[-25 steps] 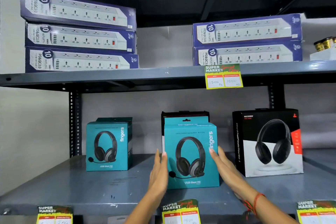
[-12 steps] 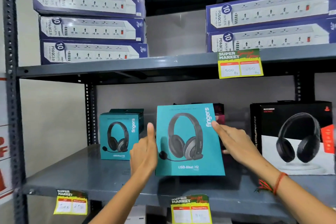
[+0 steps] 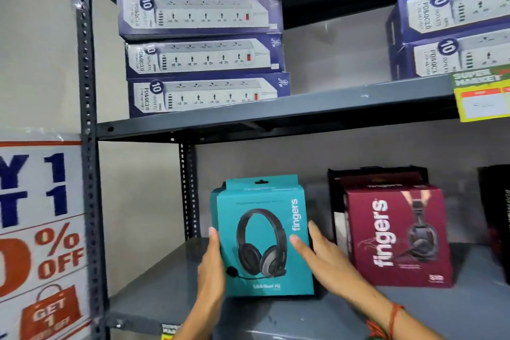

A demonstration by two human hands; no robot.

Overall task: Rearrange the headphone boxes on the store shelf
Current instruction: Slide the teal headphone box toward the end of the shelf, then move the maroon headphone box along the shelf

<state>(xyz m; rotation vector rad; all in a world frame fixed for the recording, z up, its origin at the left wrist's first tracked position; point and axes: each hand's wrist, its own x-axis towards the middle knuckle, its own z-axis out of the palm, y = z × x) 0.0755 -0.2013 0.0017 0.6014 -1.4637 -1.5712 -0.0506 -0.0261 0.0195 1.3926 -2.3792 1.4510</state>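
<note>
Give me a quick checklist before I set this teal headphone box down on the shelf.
1. Hold on the teal box: left hand on its left edge, right hand on its right side. Ok.
2. Box upright, front facing out. Ok.
3. Another teal box sits directly behind it; whether they touch: cannot tell.
4. Clearance to the maroon box on the right: a gap shows. Ok.
5. Lower shelf surface bare to the left. Ok.
6. Whether the box's bottom edge rests on the shelf yet: cannot tell.
</note>
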